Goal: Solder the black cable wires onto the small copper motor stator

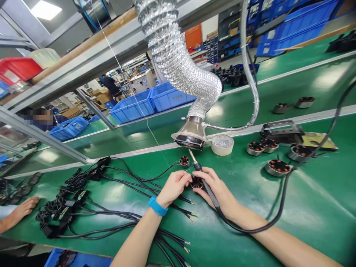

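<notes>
My left hand (174, 187), with a blue wristband, pinches a small round motor stator (197, 182) with copper windings on the green bench mat. My right hand (218, 189) touches the same stator from the other side and holds a black soldering iron (201, 174), its tip pointing up and away towards a silver fume extraction nozzle (190, 136). A second small stator (184, 161) lies just beyond my hands. A thin solder wire (155, 139) hangs down towards them.
Black cable bundles (116, 200) with tinned ends spread at left. Another person's hand (23, 208) rests at the far left edge. Several round motors (278, 167) and a white tub (222, 144) sit at right. Blue bins (150, 102) stand behind.
</notes>
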`<state>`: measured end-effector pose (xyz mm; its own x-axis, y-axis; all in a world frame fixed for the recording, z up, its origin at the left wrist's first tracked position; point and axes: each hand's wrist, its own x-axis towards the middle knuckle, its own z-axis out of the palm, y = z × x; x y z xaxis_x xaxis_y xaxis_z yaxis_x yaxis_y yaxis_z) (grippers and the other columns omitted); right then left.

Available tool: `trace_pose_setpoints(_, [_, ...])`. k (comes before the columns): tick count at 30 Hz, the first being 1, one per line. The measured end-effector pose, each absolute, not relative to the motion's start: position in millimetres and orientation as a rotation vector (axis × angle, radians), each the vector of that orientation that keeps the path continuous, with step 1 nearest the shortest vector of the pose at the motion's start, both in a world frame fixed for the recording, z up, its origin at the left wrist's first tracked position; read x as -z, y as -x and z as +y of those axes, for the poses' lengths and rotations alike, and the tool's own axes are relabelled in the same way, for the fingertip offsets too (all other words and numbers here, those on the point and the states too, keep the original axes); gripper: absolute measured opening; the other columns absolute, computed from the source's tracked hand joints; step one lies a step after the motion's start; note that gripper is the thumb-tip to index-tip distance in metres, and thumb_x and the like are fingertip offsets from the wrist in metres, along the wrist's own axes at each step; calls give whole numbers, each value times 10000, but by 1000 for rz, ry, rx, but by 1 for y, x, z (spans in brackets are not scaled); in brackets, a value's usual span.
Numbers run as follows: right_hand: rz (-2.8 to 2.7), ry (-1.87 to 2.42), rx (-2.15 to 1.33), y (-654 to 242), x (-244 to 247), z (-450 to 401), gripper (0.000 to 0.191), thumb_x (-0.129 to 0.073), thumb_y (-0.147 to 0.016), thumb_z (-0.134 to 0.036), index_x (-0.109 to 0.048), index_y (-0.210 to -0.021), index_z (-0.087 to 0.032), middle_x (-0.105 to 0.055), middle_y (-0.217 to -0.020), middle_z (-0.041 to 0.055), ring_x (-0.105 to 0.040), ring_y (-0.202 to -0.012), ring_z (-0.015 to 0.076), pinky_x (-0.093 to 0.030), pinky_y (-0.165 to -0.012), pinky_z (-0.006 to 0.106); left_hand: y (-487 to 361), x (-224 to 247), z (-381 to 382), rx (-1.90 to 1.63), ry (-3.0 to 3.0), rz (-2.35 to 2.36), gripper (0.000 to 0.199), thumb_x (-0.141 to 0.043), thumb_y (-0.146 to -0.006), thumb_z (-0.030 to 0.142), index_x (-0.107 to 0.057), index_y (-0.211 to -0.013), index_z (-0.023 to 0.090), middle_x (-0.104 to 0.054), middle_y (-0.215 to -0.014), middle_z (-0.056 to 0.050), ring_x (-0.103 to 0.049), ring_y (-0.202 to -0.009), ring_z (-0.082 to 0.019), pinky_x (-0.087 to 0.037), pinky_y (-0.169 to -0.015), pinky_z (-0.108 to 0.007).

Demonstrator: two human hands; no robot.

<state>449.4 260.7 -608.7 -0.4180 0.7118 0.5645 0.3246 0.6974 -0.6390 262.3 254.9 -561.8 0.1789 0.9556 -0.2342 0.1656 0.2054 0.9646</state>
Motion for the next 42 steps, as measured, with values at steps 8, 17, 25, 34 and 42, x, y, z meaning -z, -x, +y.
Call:
trace_pose_setpoints(8, [-2028, 786, -557, -450, 607, 260, 425, -569, -953, -230, -425, -1352, -260, -440, -1258, 112, -625, -870, 166, -552, -812, 330, -254, 552, 251, -756, -1229, 1336, 386, -699, -759, 502, -579, -736, 136, -513, -612, 41, -287, -447, -35, -179, -450, -218])
trace_pose_setpoints(17, [-2023, 782, -530, -451, 607, 262, 409, -555, -958, -236, -433, -1348, -256, -452, -1242, 117, -631, -983, 198, -558, -865, 332, -243, 548, 250, -591, -1267, 1239, 382, -685, -758, 503, -627, -757, 125, -591, -660, 4, -296, -457, -42, -177, -453, -224])
trace_pose_setpoints(25, [-2016, 807, -554, -451, 605, 263, 409, -586, -942, -247, -461, -1331, -252, -458, -1235, 110, -637, -966, 195, -558, -869, 330, -238, 546, 247, -634, -1474, 1358, 393, -591, -868, 500, -713, -816, 130, -644, -698, -34, -440, -525, -92, -325, -520, -236])
trace_pose_setpoints(34, [-2035, 869, -523, -456, 608, 268, 454, -628, -925, -281, -456, -1345, -259, -465, -1235, 107, -615, -1017, 215, -542, -904, 354, -217, 548, 241, -185, -2301, 1267, 101, -610, -898, 254, -670, -856, 184, -610, -956, -53, -572, -922, -190, -428, -832, -276])
trace_pose_setpoints(42, [-2007, 862, -448, -447, 605, 267, 420, -616, -935, -288, -472, -1327, -248, -473, -1217, 104, -615, -1011, 213, -538, -915, 368, -200, 527, 245, -357, -2109, 1185, 188, -534, -947, 338, -635, -1024, 199, -610, -807, -11, -548, -720, -135, -419, -693, -235])
